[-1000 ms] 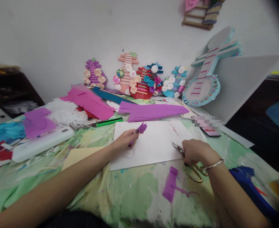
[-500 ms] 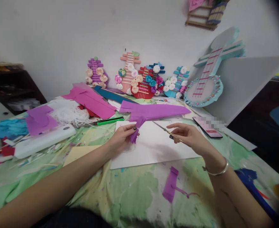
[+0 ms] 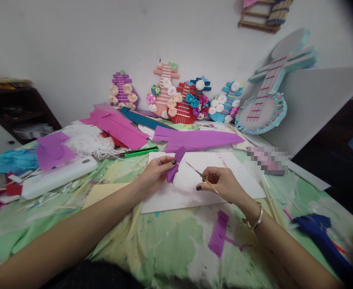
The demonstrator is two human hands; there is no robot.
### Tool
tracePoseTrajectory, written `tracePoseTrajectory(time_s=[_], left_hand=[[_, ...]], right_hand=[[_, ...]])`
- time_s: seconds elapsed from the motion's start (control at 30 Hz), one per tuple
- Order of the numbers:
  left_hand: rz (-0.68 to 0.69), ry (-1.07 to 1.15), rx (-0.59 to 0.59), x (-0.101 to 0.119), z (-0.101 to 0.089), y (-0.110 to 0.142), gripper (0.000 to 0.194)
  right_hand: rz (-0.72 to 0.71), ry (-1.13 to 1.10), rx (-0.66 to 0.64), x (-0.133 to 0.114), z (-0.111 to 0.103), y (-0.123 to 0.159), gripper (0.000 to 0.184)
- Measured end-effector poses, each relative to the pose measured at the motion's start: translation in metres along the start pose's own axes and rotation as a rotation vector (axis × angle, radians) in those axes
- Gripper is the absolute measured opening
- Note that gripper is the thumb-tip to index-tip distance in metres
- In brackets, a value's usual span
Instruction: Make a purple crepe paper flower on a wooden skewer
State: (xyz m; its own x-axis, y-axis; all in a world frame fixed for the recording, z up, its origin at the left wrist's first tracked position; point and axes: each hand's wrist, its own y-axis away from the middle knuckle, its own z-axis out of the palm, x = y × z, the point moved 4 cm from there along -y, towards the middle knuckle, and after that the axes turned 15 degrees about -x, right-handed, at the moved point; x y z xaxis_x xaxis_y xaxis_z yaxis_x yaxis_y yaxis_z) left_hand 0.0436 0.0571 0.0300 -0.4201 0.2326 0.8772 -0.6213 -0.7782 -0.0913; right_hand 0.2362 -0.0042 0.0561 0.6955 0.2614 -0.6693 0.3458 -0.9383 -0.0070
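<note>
Between the thumb and fingers of my left hand (image 3: pixel 156 173) is a gathered bundle of purple crepe paper (image 3: pixel 173 171), bound around its middle with thin white string (image 3: pixel 180 162). My right hand (image 3: pixel 220 180) grips a slim pair of scissors (image 3: pixel 197 170), its blades pointing left toward the string and a little apart from it. Both hands are above a white board (image 3: pixel 194 196). Behind the bundle lies a larger sheet of purple crepe paper (image 3: pixel 203 139). A small purple paper scrap (image 3: pixel 218 235) lies on the cloth in front of the board.
Left are a tangle of white string (image 3: pixel 88 145), a white glue-gun-like slab (image 3: pixel 59 176), a green cutter (image 3: pixel 142 151) and pink paper (image 3: pixel 116 128). Several flower-trimmed paper instruments (image 3: pixel 184 108) lean on the wall. A blue glue gun (image 3: pixel 317 230) lies at the right; a phone (image 3: pixel 266 160) is behind.
My right hand has moved left and slightly down, bringing the scissors closer to the string. The bundle in my left hand has turned slightly. The view has shifted a little.
</note>
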Motion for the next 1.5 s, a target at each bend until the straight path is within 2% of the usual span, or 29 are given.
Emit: tracePoseTrajectory(time_s=[0.23, 1.3, 1.5], left_hand=[[0.002, 0.001, -0.009, -0.0009, 0.0048, 0.0022, 0.024], [-0.030, -0.014, -0.031, -0.0039, 0.0048, 0.0023, 0.025], [-0.031, -0.026, -0.021, -0.0036, 0.0030, 0.0020, 0.024]], right_hand=[[0.007, 0.022, -0.032, -0.0020, 0.0066, -0.0014, 0.040], [-0.040, 0.035, -0.049, -0.0020, 0.0068, -0.0020, 0.047], [-0.024, 0.064, 0.009, -0.0010, 0.0030, -0.0023, 0.049]])
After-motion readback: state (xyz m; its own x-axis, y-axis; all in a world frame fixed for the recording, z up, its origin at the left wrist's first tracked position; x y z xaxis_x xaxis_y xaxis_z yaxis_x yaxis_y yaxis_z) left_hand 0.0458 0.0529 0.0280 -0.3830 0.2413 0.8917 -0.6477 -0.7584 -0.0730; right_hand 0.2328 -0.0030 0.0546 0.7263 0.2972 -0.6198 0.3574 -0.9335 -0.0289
